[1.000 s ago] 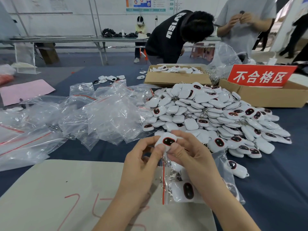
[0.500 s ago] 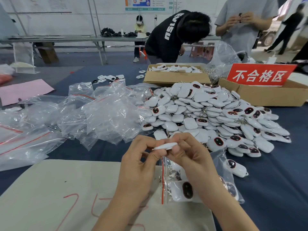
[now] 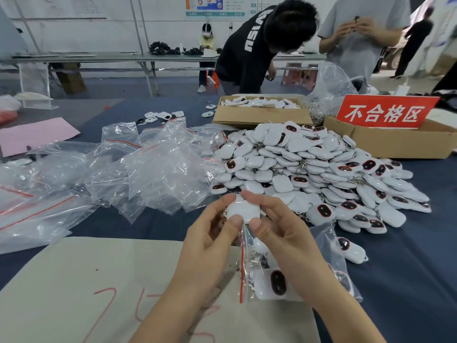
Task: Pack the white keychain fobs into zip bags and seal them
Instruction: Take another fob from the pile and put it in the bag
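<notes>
Left, a heap of crumpled clear plastic zip bags (image 3: 153, 174) lies unfilled. Centre, left hand (image 3: 210, 246) and right hand (image 3: 284, 241) pinch one white plastic keychain fob (image 3: 243, 209) over a part-filled clear bag (image 3: 324, 243); rightward, a mound of loose fobs (image 3: 309, 167) waits, so plenty remains.

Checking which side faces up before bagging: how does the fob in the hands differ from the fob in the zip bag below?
The held fob shows a plain white side; the bagged fob shows its dark oval face. The held fob is raised, pinched between the left hand and right hand; the bagged fob lies flat inside the zip bag. Both are white and rounded.
</notes>
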Tool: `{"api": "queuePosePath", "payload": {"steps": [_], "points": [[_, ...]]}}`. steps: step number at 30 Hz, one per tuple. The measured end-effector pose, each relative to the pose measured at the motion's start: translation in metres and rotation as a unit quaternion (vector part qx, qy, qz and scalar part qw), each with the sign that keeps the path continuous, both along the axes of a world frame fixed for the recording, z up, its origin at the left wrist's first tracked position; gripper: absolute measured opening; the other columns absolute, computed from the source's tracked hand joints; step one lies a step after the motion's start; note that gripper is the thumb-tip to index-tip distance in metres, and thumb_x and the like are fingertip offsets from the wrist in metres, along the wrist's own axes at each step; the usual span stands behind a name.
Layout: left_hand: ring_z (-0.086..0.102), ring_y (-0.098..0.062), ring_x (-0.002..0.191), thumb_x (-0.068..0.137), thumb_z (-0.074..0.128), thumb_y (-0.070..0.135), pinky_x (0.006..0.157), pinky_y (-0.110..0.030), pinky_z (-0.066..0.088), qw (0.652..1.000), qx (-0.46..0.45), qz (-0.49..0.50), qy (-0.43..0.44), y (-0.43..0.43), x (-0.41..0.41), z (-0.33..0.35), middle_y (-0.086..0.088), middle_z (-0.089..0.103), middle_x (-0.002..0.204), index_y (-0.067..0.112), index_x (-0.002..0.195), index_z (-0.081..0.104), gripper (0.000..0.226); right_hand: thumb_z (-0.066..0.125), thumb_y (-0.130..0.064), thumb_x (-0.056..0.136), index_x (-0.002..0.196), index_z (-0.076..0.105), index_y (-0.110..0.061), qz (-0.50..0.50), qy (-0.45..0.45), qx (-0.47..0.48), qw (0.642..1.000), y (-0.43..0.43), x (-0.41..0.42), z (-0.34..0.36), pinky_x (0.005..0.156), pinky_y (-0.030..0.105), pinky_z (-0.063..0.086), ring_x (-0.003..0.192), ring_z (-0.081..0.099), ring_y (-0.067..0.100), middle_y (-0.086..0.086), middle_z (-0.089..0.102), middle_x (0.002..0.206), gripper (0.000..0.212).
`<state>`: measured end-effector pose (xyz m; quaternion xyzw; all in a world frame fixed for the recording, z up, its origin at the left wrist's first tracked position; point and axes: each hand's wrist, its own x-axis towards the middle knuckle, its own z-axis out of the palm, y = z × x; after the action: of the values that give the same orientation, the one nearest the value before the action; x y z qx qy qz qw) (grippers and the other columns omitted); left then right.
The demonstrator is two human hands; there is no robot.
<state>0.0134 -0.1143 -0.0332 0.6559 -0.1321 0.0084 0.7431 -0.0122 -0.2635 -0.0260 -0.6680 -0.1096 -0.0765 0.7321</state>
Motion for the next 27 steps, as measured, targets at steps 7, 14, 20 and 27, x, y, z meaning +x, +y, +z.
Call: {"api": "queuePosePath", "payload": {"steps": [7,14,20,27], "points": [[0.07,0.0,0.083,0.092,0.07,0.011,0.074,-0.01,0.05,0.996,0.023,0.047,-0.07,-0.002,-0.005,0.0,0.011,0.077,0.092,0.028,0.103,0.072,0.02,0.06,-0.008,0.096,0.114,0.071,-0.021,-0.068,0.021,-0.005,0.997,0.003,0.003,-0.007,0.092,0.029,0.055,0.105,0.072,0.017,0.0,0.078,0.105,0.025],[0.07,0.001,0.078,0.088,0.069,-0.001,0.071,-0.008,0.05,0.995,0.009,0.065,-0.079,-0.002,-0.003,0.001,0.01,0.078,0.084,0.023,0.089,0.073,0.024,0.06,-0.005,0.096,0.11,0.076,-0.021,-0.091,0.027,-0.028,0.995,0.006,0.001,-0.006,0.1,0.04,0.054,0.105,0.071,0.017,-0.001,0.078,0.103,0.026],[0.071,-0.001,0.08,0.089,0.069,-0.002,0.073,-0.01,0.051,0.993,0.015,0.071,-0.092,-0.002,-0.001,-0.003,0.009,0.078,0.086,0.023,0.09,0.073,0.025,0.061,-0.004,0.096,0.106,0.077,-0.029,-0.098,0.013,-0.047,0.994,0.007,0.001,-0.006,0.1,0.042,0.053,0.105,0.071,0.016,-0.004,0.078,0.102,0.031],[0.064,-0.008,0.07,0.08,0.069,0.034,0.065,-0.018,0.054,0.997,-0.049,0.055,0.017,0.006,0.007,-0.004,0.002,0.074,0.083,0.026,0.102,0.073,0.024,0.056,-0.023,0.092,0.123,0.066,-0.03,-0.011,-0.014,-0.024,1.0,0.003,0.002,-0.003,0.092,0.024,0.054,0.113,0.068,0.012,-0.009,0.073,0.117,0.033]]}}
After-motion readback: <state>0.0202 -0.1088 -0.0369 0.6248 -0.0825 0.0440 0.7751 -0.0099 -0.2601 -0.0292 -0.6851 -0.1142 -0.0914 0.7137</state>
